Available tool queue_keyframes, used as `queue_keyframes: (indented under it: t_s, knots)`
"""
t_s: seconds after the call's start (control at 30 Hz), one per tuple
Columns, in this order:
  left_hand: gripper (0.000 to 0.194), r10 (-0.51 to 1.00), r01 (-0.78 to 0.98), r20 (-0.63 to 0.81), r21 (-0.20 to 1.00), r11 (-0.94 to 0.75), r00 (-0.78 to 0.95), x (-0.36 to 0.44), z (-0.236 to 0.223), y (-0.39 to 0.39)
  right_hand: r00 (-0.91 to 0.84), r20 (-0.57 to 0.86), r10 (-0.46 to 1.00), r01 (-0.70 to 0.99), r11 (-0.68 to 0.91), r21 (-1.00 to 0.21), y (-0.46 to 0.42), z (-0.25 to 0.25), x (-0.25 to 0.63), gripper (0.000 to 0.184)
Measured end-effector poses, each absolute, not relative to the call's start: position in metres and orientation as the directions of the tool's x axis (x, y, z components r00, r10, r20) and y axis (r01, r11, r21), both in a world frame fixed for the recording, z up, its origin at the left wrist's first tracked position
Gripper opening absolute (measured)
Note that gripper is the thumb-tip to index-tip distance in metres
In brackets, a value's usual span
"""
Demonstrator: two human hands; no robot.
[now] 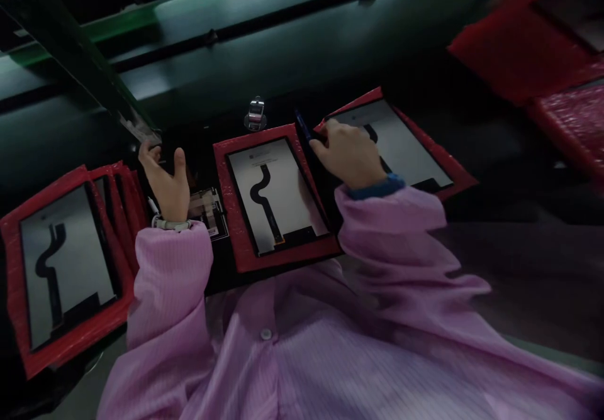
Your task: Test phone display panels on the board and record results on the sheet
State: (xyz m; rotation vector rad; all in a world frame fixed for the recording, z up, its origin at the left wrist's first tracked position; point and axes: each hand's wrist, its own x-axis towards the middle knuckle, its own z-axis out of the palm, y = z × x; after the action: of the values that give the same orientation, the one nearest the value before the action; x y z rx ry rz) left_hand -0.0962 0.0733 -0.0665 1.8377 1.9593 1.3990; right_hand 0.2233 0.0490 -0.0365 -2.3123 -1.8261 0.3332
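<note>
My left hand point(168, 187) is raised, with thumb and fingers apart and nothing in its grip. Its fingertips are close to the whitish lower end of a dark green post point(97, 55). My right hand point(352, 154) is closed, its thumb and fingers around the lower end of a dark blue pen-like tool point(302, 124). Between my hands a flat display panel point(302, 193) with a dark curved flex cable lies on a red foam sheet point(245, 261). A second panel point(415, 146) on red foam lies partly under my right hand.
At the left, another panel point(89, 256) rests on red foam, beside several stacked red sheets point(125, 200). A small shiny metal holder point(256, 115) stands behind the middle panel. More red foam point(519, 49) is at the far right. A dark rail point(283, 21) crosses the back.
</note>
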Motion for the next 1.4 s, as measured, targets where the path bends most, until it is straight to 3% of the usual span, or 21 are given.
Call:
queue_keyframes:
  t_s: [0.1, 0.17, 0.3, 0.4, 0.5, 0.6, 0.7, 0.87, 1.0, 1.2, 1.4]
  knots:
    - [0.08, 0.825, 0.718, 0.446, 0.693, -0.072, -0.348, -0.103, -0.076, 0.079, 0.269, -0.199, 0.942, 0.921, -0.312, -0.233, 0.078, -0.047, 0.22, 0.043]
    - [0.088, 0.815, 0.717, 0.429, 0.696, -0.023, -0.39, -0.103, -0.078, 0.078, 0.268, -0.205, 0.942, 0.91, -0.317, -0.268, 0.084, -0.057, 0.224, 0.038]
    - [0.083, 0.728, 0.807, 0.59, 0.584, -0.085, -0.35, -0.09, -0.069, 0.065, 0.309, -0.088, 0.947, 0.714, -0.292, -0.637, 0.077, -0.065, 0.239, 0.015]
    - [0.045, 0.747, 0.814, 0.645, 0.516, -0.268, -0.163, -0.069, -0.057, 0.049, 0.226, -0.097, 0.969, 0.523, -0.205, -0.828, 0.065, -0.06, 0.238, 0.019]
    - [0.033, 0.833, 0.666, 0.502, 0.541, -0.513, 0.234, -0.047, -0.052, 0.036, -0.17, -0.107, 0.98, 0.151, -0.082, -0.985, 0.052, -0.054, 0.218, 0.027]
    - [0.045, 0.772, 0.557, 0.324, 0.548, -0.624, 0.547, -0.034, -0.055, 0.03, -0.42, 0.036, 0.907, -0.11, -0.012, -0.994, 0.039, -0.055, 0.19, 0.038]
    - [0.049, 0.768, 0.606, 0.213, 0.504, -0.616, 0.604, -0.03, -0.063, 0.026, -0.464, 0.129, 0.876, -0.199, 0.038, -0.979, 0.031, -0.058, 0.17, 0.041]
    - [0.048, 0.747, 0.63, 0.192, 0.428, -0.648, 0.637, -0.028, -0.068, 0.023, -0.427, 0.14, 0.894, -0.114, 0.1, -0.988, 0.03, -0.061, 0.167, 0.046]
    - [0.048, 0.758, 0.592, 0.128, 0.546, -0.592, 0.64, -0.027, -0.063, 0.023, -0.462, 0.108, 0.88, -0.008, 0.118, -0.993, 0.032, -0.057, 0.175, 0.043]
    - [0.053, 0.735, 0.469, -0.066, 0.807, -0.359, 0.675, -0.032, -0.042, 0.028, -0.674, -0.03, 0.738, -0.178, -0.201, -0.963, 0.035, -0.055, 0.185, 0.046]
    - [0.056, 0.706, 0.405, -0.163, 0.894, -0.189, 0.689, -0.036, -0.032, 0.03, -0.75, -0.036, 0.661, -0.22, -0.299, -0.928, 0.032, -0.056, 0.189, 0.041]
